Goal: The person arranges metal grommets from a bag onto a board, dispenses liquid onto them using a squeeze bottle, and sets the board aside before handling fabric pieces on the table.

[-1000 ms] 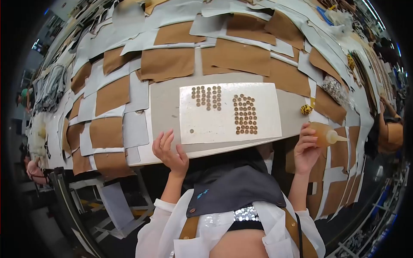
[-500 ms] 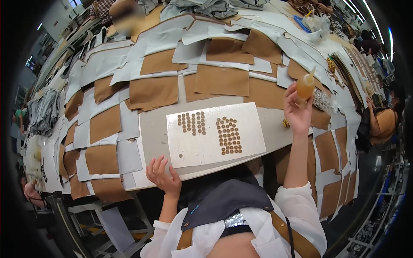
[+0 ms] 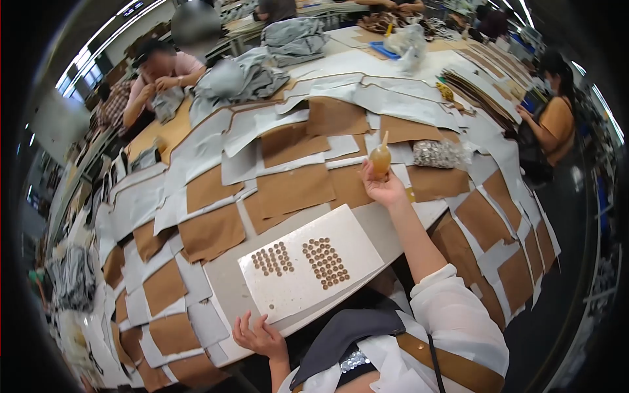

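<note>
My right hand is wrapped round a squeeze bottle of amber liquid, its thin nozzle pointing up. It is raised beyond the far right corner of a white board. Small round brown discs, like buttons or snaps, lie on the board in two groups, a left group and a larger right group. One single disc sits apart near the lower left corner. Beside that corner, at the table edge, my left hand is open with fingers apart and holds nothing.
Overlapping brown fabric pieces and pale blue-grey panels surround the board. A clear bag of small shiny parts lies right of the bottle. Folded grey garments are stacked behind. One person works at the far left, another at the right.
The view has tilted up and turned, showing more of the room. My right hand with the bottle has moved left, away from the clear bag. My left hand stays near the board's corner.
</note>
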